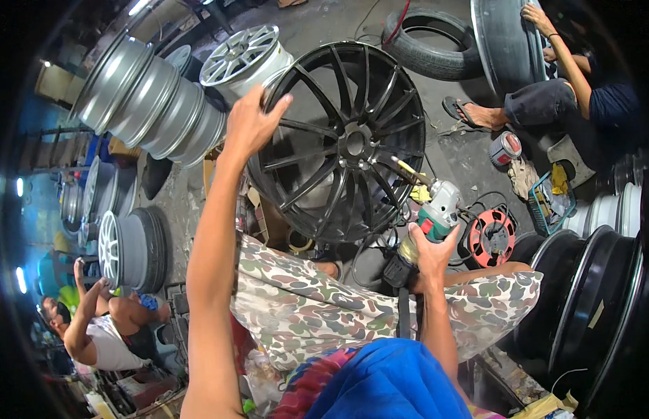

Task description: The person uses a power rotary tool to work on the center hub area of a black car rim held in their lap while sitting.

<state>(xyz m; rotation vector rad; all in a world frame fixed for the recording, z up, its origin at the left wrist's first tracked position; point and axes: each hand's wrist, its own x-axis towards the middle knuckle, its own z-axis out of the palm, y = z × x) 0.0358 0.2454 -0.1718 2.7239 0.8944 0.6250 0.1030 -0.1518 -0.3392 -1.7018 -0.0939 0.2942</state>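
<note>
Crowded floor: left hand (251, 126) fingers grip black rim (342, 140) edge, right hand (430, 253) fingers clasp grinder (429, 220).

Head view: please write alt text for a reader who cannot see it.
The left hand grips the rim of a black multi-spoke wheel standing upright on a workshop floor, while the right hand holds a green and grey power tool against its lower right spokes. Silver rims are stacked to the left, and another person handles a tyre at upper right.
</note>
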